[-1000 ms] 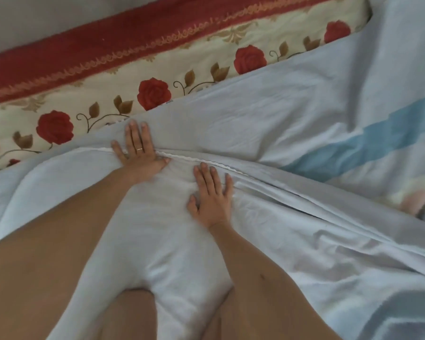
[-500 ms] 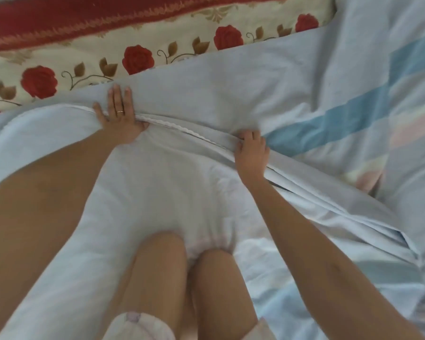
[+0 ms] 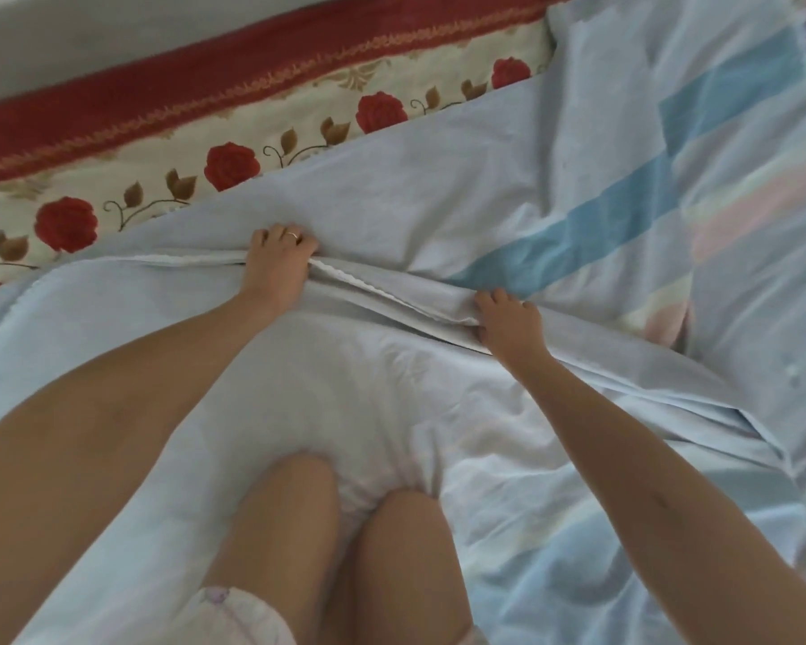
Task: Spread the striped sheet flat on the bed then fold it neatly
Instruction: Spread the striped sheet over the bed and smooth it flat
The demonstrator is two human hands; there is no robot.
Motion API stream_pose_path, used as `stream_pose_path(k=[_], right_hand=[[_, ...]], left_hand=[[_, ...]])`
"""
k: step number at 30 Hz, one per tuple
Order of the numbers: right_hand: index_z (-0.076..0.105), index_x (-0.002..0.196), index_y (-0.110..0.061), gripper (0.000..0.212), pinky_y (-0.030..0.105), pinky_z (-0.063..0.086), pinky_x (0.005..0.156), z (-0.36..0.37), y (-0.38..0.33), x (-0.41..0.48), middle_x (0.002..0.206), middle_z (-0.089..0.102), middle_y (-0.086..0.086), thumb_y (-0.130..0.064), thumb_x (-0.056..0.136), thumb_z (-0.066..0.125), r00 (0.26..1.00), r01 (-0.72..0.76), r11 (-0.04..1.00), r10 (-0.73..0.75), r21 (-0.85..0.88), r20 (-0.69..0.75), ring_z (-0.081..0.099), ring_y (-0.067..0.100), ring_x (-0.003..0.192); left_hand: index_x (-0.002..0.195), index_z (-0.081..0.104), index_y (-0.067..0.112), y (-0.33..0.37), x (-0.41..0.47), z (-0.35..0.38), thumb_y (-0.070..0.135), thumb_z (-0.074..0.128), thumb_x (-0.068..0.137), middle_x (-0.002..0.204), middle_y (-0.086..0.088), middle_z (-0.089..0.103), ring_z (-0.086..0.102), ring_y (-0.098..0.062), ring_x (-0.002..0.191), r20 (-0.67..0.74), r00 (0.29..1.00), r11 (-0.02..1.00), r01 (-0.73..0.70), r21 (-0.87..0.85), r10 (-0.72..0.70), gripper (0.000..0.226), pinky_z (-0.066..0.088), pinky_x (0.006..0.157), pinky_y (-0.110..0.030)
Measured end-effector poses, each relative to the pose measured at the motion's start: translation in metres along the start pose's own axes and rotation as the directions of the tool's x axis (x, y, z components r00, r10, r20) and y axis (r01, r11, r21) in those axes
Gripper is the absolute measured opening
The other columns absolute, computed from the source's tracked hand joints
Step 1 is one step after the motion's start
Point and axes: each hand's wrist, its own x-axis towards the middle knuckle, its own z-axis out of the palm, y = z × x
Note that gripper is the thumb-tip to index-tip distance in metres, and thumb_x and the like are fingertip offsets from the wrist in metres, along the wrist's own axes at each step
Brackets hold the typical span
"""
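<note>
Head view, sheet: the striped sheet (image 3: 438, 211) lies across the bed, pale blue-white with a blue band and pink and cream stripes toward the right; it is already doubled, and a stack of layered edges (image 3: 382, 290), one with a scalloped trim, runs left to right across the middle; the near layer drapes over the person's knees (image 3: 294, 519) and is creased around them.
Head view, bed: a rose-patterned cover (image 3: 233, 128) with a red border shows beyond the sheet's far side.
Head view, left grip: the left grip (image 3: 278, 267), a bare hand wearing a ring (image 3: 292, 234), has its fingers curled down over the layered edges; it holds the sheet there.
Head view, right grip: the right grip (image 3: 508, 321) sits further right along the same edges, fingers curled and pinching the stacked layers; the two hands are apart, with a slack, wavy stretch of edge between them.
Step in hand: by my reading, the folding stage; both hands gather and line up the edges of one fold, so the spreading looks done.
Next move: likely draw the hands apart to pull the edge taut, square the layers, then carry them over for another fold; the knees pin the near layer, so it may need freeing first.
Risk: the thin layers could slip out of line, leaving a crooked fold.
</note>
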Motion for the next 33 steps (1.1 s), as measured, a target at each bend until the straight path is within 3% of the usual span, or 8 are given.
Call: stream_pose_path(k=[3,8,15,20,22,25,29,33], right_hand=[[0.048,0.127,-0.009,0.034,0.036,0.041,0.077,0.000,0.019,0.012,0.117,0.056,0.011,-0.009,0.093,0.047,0.995,-0.068,0.998,0.067,0.010,0.073,0.059,0.031,0.102],[0.056,0.107,-0.006,0.018,0.033,0.032,0.068,-0.038,0.049,0.071,0.099,0.065,0.014,-0.017,0.097,0.044,0.941,-0.229,0.961,0.259,0.153,-0.218,0.062,0.034,0.088],[0.055,0.105,-0.007,0.018,0.032,0.031,0.066,-0.092,0.060,0.157,0.097,0.061,0.011,-0.016,0.096,0.044,0.911,-0.260,0.935,0.320,0.239,-0.259,0.052,0.028,0.076],[0.051,0.112,-0.001,0.023,0.035,0.037,0.067,-0.096,0.069,0.172,0.104,0.058,0.015,-0.002,0.089,0.055,0.980,-0.164,0.965,0.136,-0.204,-0.143,0.062,0.032,0.087],[0.049,0.119,0.000,0.033,0.036,0.045,0.076,-0.093,0.075,0.177,0.116,0.055,0.018,-0.004,0.088,0.059,0.963,-0.267,0.958,0.263,-0.102,-0.052,0.061,0.034,0.102],[0.049,0.118,-0.002,0.032,0.038,0.047,0.080,-0.092,0.077,0.183,0.116,0.056,0.017,-0.011,0.088,0.057,0.839,-0.490,0.801,0.541,0.344,-0.065,0.057,0.036,0.106],[0.047,0.093,-0.015,0.013,0.033,0.041,0.066,-0.108,0.079,0.192,0.077,0.048,-0.006,-0.013,0.084,0.056,0.713,-0.384,0.598,0.676,0.703,-0.187,0.053,0.021,0.076],[0.048,0.086,-0.018,0.017,0.047,0.055,0.068,-0.120,0.086,0.210,0.070,0.043,-0.013,-0.005,0.076,0.053,0.714,-0.329,0.581,0.669,0.745,-0.207,0.062,0.028,0.078]], left_hand=[[0.105,0.060,0.006,-0.001,0.017,-0.006,0.002,0.049,0.090,0.103,-0.018,0.061,0.052,-0.037,0.099,-0.058,0.991,0.990,0.116,-0.081,-0.120,0.019,0.036,0.078,-0.041],[0.109,0.058,0.004,-0.010,0.047,-0.005,0.006,0.039,0.097,0.102,-0.018,0.061,0.058,-0.038,0.087,-0.151,0.946,0.936,0.244,-0.252,-0.287,0.022,0.040,0.065,-0.040],[0.110,0.064,0.008,-0.026,0.070,0.006,0.003,0.051,0.090,0.122,-0.016,0.048,0.041,-0.037,0.111,-0.249,0.882,0.914,0.363,-0.182,-0.400,0.025,0.033,0.089,-0.048],[0.111,0.061,0.009,-0.034,0.074,0.013,0.009,0.050,0.092,0.127,-0.015,0.046,0.040,-0.036,0.114,-0.271,0.875,0.914,0.364,-0.177,-0.401,0.022,0.028,0.094,-0.049],[0.112,0.059,0.009,-0.036,0.076,0.012,0.012,0.049,0.093,0.124,-0.015,0.048,0.042,-0.036,0.109,-0.284,0.867,0.911,0.371,-0.178,-0.409,0.021,0.030,0.091,-0.049],[0.111,0.058,0.008,-0.038,0.079,0.019,0.014,0.047,0.093,0.121,-0.016,0.049,0.042,-0.035,0.106,-0.305,0.852,0.905,0.391,-0.169,-0.425,0.021,0.030,0.089,-0.048],[0.113,0.056,0.011,-0.037,0.080,0.031,0.012,0.044,0.091,0.123,-0.014,0.048,0.040,-0.032,0.108,-0.332,0.833,0.896,0.395,-0.203,-0.442,0.025,0.026,0.093,-0.044],[0.111,0.055,0.011,-0.040,0.080,0.034,0.014,0.043,0.091,0.123,-0.016,0.048,0.041,-0.035,0.108,-0.340,0.836,0.901,0.380,-0.208,-0.431,0.023,0.028,0.095,-0.047]])
